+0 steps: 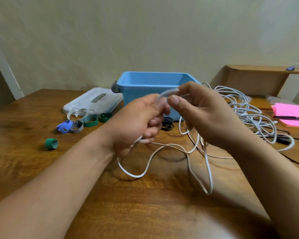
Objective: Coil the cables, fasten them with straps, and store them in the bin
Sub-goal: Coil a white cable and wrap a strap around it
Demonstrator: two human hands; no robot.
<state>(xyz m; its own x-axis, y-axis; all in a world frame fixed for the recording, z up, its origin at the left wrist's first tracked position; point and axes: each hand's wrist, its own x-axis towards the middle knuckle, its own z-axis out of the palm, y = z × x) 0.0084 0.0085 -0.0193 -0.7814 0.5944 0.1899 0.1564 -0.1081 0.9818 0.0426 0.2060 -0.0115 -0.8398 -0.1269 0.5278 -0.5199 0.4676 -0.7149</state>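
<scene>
Both hands are raised over the wooden table (pixel 76 169) in front of the open blue bin (pixel 138 94). My left hand (pixel 138 123) grips a white cable (pixel 208 169) in its curled fingers. My right hand (pixel 202 111) pinches the same cable between thumb and fingers just to the right. Loose loops of it hang down onto the table. A tangled pile of white cables (pixel 243 109) lies to the right. Several straps lie at the left: green straps (pixel 90 121), a grey one (pixel 77 127), a blue one (pixel 64 127) and a rolled green strap (pixel 51 144).
The bin's white lid (pixel 93 102) lies left of the bin. Black rings (pixel 167 124) sit in front of the bin. A cardboard box (pixel 255 80), pink sticky notes (pixel 292 114) with a black pen (pixel 290 117) and black cables (pixel 283 140) occupy the right side.
</scene>
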